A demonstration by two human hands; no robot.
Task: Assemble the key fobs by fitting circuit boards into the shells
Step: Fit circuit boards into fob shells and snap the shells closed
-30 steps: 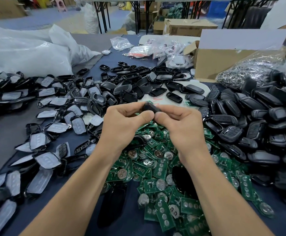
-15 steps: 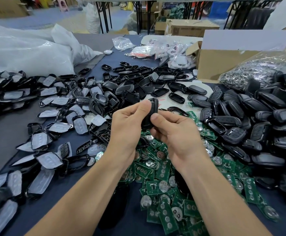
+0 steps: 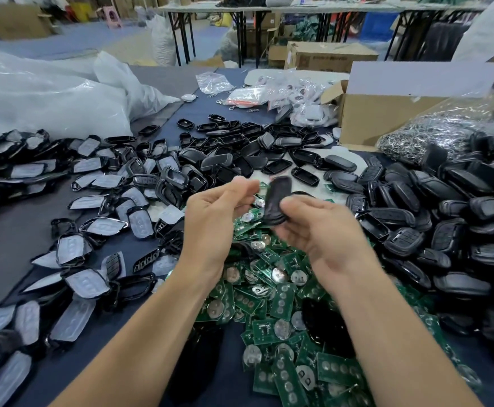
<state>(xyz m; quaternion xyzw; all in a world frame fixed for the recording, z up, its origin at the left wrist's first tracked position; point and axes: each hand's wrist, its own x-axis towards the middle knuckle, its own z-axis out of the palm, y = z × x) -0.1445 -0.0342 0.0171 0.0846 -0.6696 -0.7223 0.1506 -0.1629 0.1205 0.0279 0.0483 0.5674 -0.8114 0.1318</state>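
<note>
My right hand holds a black key fob upright between thumb and fingers, above the table's middle; the fob is motion-blurred. Just left of it and apart from the fob, my left hand hangs with loosely curled fingers and holds nothing. A heap of green circuit boards with round coin cells lies right under both hands. Black shell halves are spread behind the hands.
Closed black fobs are piled at the right. Shells with grey button pads cover the left. A cardboard box and a bag of metal key rings stand at the back right, white plastic bags at the back left.
Both hands gripped the fob a second ago. My left hand has let go and drawn left; my right hand now holds the fob alone, turned upright.
</note>
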